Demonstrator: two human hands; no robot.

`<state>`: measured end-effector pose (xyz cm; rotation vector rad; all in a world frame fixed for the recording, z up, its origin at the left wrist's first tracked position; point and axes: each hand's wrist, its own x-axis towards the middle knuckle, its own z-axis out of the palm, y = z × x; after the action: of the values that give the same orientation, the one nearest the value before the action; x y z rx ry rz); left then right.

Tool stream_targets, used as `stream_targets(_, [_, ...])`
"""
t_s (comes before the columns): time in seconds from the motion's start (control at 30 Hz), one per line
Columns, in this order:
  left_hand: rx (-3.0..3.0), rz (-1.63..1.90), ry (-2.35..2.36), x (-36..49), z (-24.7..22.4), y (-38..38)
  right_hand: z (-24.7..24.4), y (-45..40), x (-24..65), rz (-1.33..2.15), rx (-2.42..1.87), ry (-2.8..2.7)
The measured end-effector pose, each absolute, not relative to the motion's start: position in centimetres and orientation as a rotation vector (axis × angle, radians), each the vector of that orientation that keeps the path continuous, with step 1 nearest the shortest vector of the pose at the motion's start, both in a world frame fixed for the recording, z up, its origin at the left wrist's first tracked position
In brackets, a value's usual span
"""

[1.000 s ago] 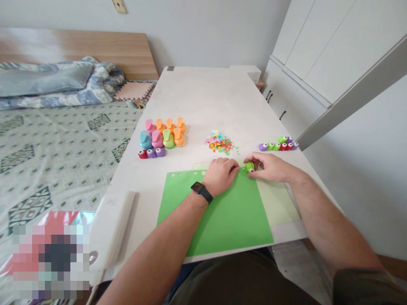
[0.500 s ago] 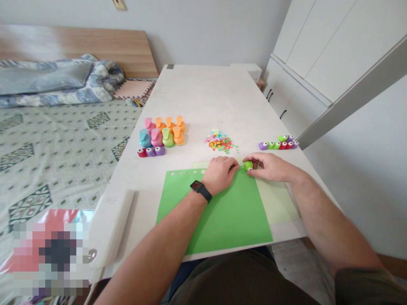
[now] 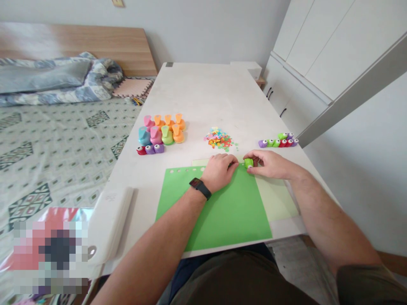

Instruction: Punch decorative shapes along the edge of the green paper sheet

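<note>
Just the view had shifted, slightly downward. Thumb and fingers of the right hand (image 3: 270, 164) pinched a small lime-green plastic punch (image 3: 248, 162) at the far edge of a bright-green paper sheet (image 3: 230, 212); white tabletop (image 3: 206, 93) stretched beyond. Its grip too hidden to tell, the left hand (image 3: 219, 171) lay palm-down, fingers curled.

Soft, fairly bright light leaves pale glare on the headboard (image 3: 79, 47) and faint shadows on the bench (image 3: 203, 93). Wide-angle distortion stretches the edges; coarse pixelation masks part of the lower left.
</note>
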<state>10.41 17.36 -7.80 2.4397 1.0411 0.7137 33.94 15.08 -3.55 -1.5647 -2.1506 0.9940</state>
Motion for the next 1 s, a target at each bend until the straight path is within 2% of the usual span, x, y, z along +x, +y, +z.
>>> stream_targets(1.0, [2.418, 0.705, 1.045, 10.35, -7.39, 17.20, -3.80, 14.91, 33.65, 0.941, -1.535, -2.170])
